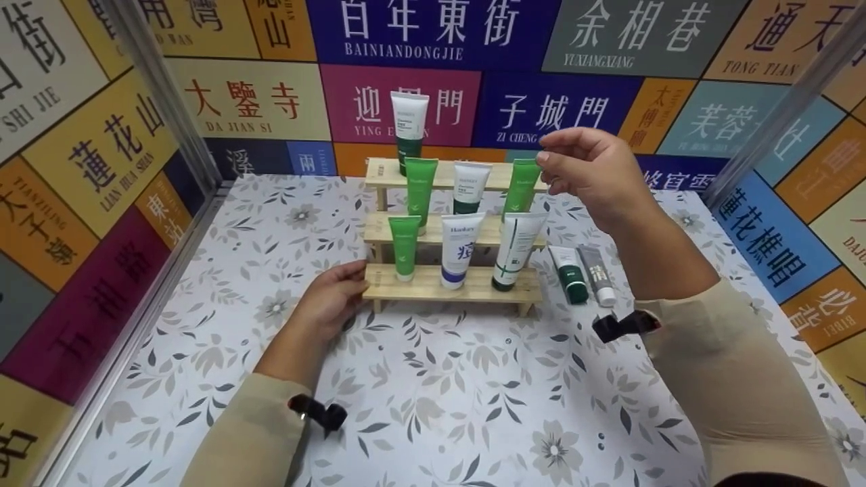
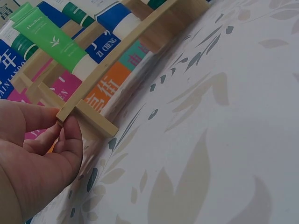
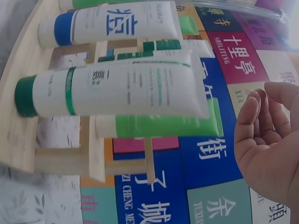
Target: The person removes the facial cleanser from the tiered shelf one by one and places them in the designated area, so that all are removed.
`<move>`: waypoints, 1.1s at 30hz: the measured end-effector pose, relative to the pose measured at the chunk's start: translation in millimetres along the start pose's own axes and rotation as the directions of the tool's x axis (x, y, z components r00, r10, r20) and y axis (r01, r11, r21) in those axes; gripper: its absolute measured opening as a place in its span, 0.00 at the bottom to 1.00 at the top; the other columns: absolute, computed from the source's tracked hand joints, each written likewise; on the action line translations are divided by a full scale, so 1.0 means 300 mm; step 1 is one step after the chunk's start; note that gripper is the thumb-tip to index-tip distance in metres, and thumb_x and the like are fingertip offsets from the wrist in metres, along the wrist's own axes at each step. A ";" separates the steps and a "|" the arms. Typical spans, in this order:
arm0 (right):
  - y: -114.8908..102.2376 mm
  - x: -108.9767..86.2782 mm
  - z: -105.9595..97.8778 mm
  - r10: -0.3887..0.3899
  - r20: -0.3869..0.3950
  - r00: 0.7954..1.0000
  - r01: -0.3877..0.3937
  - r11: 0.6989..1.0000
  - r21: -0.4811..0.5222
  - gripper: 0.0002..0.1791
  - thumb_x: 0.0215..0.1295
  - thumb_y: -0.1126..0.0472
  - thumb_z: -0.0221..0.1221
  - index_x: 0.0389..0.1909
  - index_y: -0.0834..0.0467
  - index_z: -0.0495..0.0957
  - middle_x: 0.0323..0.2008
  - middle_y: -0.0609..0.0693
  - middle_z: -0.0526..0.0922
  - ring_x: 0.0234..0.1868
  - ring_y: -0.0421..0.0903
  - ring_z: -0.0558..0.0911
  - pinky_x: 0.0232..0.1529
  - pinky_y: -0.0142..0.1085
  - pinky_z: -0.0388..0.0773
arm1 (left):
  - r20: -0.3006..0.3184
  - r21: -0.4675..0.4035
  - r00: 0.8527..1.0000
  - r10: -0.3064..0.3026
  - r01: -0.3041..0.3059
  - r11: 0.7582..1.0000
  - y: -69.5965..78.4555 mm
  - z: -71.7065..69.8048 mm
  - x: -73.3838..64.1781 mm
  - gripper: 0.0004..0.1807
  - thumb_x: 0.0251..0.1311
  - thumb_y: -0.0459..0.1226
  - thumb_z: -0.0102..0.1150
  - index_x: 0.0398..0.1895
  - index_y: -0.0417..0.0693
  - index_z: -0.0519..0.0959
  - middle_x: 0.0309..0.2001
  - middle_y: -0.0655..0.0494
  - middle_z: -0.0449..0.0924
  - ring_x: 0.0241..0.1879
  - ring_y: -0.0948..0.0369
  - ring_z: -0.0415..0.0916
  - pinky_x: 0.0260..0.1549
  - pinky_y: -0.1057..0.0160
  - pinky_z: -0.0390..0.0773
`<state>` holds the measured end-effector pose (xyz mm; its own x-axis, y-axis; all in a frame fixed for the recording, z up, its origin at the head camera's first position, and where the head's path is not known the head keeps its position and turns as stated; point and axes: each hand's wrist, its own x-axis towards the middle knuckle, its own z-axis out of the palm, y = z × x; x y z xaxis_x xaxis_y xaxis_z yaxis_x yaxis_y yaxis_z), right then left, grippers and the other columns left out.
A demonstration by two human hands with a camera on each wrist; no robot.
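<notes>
A three-step wooden rack (image 1: 453,289) bears several upright tubes. My left hand (image 1: 336,297) pinches the left end of its lowest step between thumb and fingers; the left wrist view shows this hand (image 2: 42,154) too. My right hand (image 1: 588,176), loosely curled and holding nothing, is above the rack's right side, nearest the green tube (image 1: 522,186) on the middle step. The right wrist view shows this hand (image 3: 268,140) apart from the tubes. The front step carries a small green tube (image 1: 404,248), a white tube with a blue band (image 1: 461,250) and a white tube with a dark green cap (image 1: 518,251).
Right of the rack, a white and green tube (image 1: 569,274) and a grey tube (image 1: 598,274) lie on the flowered tablecloth (image 1: 433,406). One white and green tube (image 1: 408,125) stands on the top step. A panel wall with street names (image 1: 399,101) rises behind.
</notes>
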<state>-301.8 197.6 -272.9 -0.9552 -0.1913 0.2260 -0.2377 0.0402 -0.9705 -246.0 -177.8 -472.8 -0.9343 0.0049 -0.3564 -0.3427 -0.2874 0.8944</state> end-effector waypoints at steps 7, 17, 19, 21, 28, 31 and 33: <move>-0.037 0.031 0.088 -0.014 0.054 0.998 0.014 1.000 0.010 0.12 0.69 0.64 0.71 0.50 0.61 0.86 0.39 0.51 0.86 0.35 0.46 0.83 0.32 0.31 0.85 | 0.003 0.009 1.000 0.016 -0.016 1.000 -0.003 -0.001 -0.001 0.31 0.74 0.24 0.53 0.79 0.39 0.67 0.73 0.43 0.71 0.60 0.58 0.79 0.52 0.69 0.84; -0.083 0.092 0.197 0.006 0.080 0.997 -0.006 1.000 0.004 0.11 0.69 0.65 0.70 0.50 0.60 0.86 0.40 0.52 0.86 0.35 0.46 0.82 0.33 0.30 0.84 | 0.010 0.004 1.000 0.017 -0.017 1.000 -0.006 -0.004 0.003 0.31 0.74 0.24 0.53 0.79 0.40 0.67 0.70 0.45 0.73 0.56 0.60 0.81 0.51 0.69 0.85; -0.088 0.106 0.216 0.004 0.086 0.996 -0.006 1.000 0.019 0.10 0.70 0.65 0.69 0.50 0.60 0.86 0.40 0.52 0.86 0.34 0.46 0.81 0.33 0.30 0.84 | 0.009 0.007 1.000 0.014 -0.014 1.000 -0.005 -0.003 0.003 0.31 0.74 0.24 0.53 0.80 0.40 0.67 0.70 0.45 0.73 0.55 0.61 0.82 0.51 0.69 0.85; -0.089 0.121 0.234 0.005 0.086 0.996 -0.007 1.000 0.019 0.09 0.70 0.65 0.69 0.49 0.60 0.86 0.40 0.52 0.86 0.34 0.46 0.82 0.33 0.31 0.84 | 0.007 0.010 1.000 0.009 -0.009 1.000 -0.004 -0.002 0.003 0.31 0.74 0.24 0.53 0.80 0.40 0.67 0.71 0.45 0.73 0.56 0.60 0.82 0.52 0.69 0.85; -0.095 0.183 0.292 0.062 0.085 0.994 -0.060 0.998 -0.027 0.12 0.70 0.62 0.70 0.52 0.59 0.85 0.43 0.51 0.87 0.38 0.48 0.82 0.39 0.33 0.85 | 0.000 0.004 1.000 -0.010 0.010 1.000 -0.004 -0.004 0.006 0.31 0.74 0.25 0.55 0.79 0.42 0.68 0.72 0.46 0.73 0.57 0.60 0.82 0.53 0.68 0.85; -0.096 0.220 0.315 0.092 0.080 0.993 -0.089 0.995 -0.042 0.13 0.70 0.62 0.70 0.53 0.58 0.85 0.45 0.51 0.87 0.39 0.48 0.83 0.42 0.34 0.86 | -0.001 0.004 1.000 -0.011 0.011 1.000 -0.006 -0.007 0.006 0.31 0.73 0.25 0.55 0.79 0.42 0.68 0.71 0.46 0.74 0.56 0.60 0.83 0.53 0.67 0.85; -0.096 0.244 0.329 0.114 0.076 0.990 -0.110 0.992 -0.053 0.14 0.70 0.62 0.70 0.54 0.57 0.84 0.46 0.50 0.87 0.41 0.48 0.84 0.45 0.36 0.87 | 0.000 0.006 1.000 -0.005 0.005 1.000 -0.006 -0.008 0.006 0.31 0.73 0.25 0.55 0.79 0.41 0.68 0.71 0.45 0.74 0.56 0.60 0.83 0.53 0.67 0.85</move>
<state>-347.5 85.6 -236.8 -0.9598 -0.2598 0.1065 -0.1396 0.1128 -0.9838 -246.7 -179.7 -475.8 -0.9325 0.0059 -0.3611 -0.3480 -0.2813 0.8943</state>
